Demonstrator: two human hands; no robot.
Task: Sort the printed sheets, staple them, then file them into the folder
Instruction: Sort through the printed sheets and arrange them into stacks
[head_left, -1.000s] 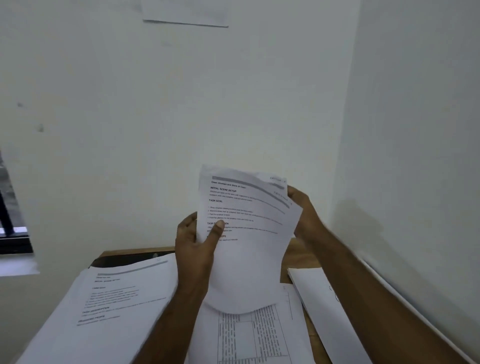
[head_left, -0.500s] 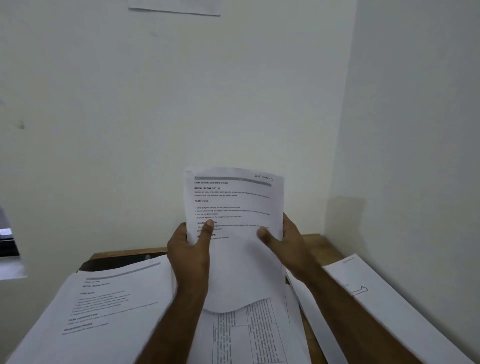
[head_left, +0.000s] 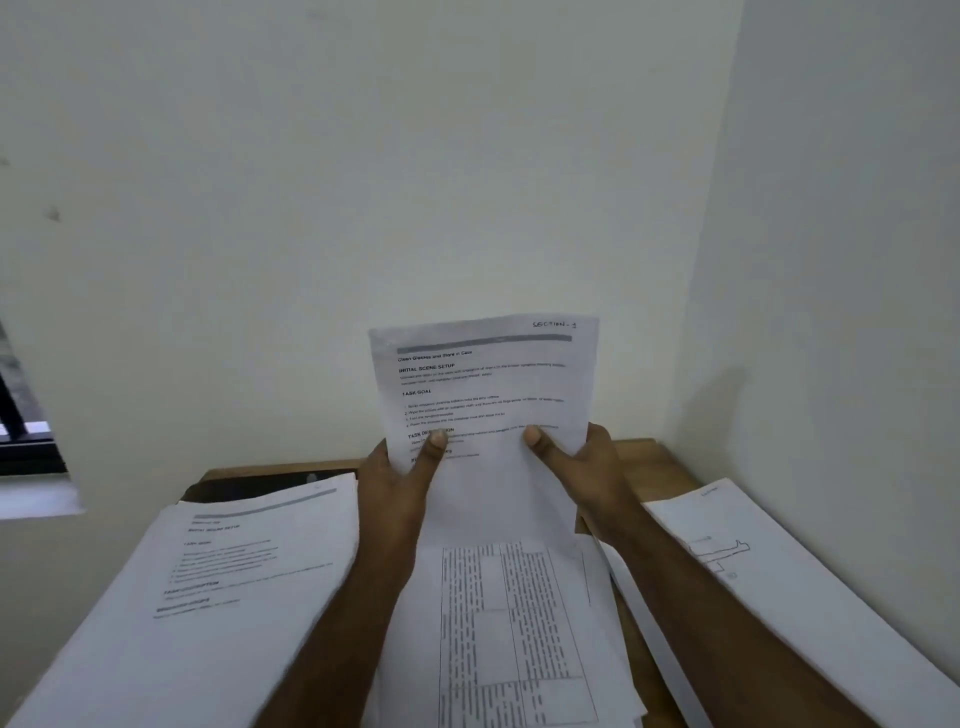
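The held sheet (head_left: 493, 415) was thin matt white paper with black print. The stacks (head_left: 218, 597) were the same matt paper. The desk (head_left: 644, 462) showed smooth brown wood. The walls (head_left: 363, 182) looked matt, painted.

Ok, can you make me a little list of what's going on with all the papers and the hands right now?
held sheet: printed sheet, upright above the table, "SECTION" handwritten at its top right corner
left hand: left hand grips the sheet's left edge, thumb in front
right hand: right hand grips the right edge, thumb in front
left of the arms: text pile
middle: table-print sheets, lying flat
right: sketch sheet
surface: wooden table
stapler, folder: not identifiable
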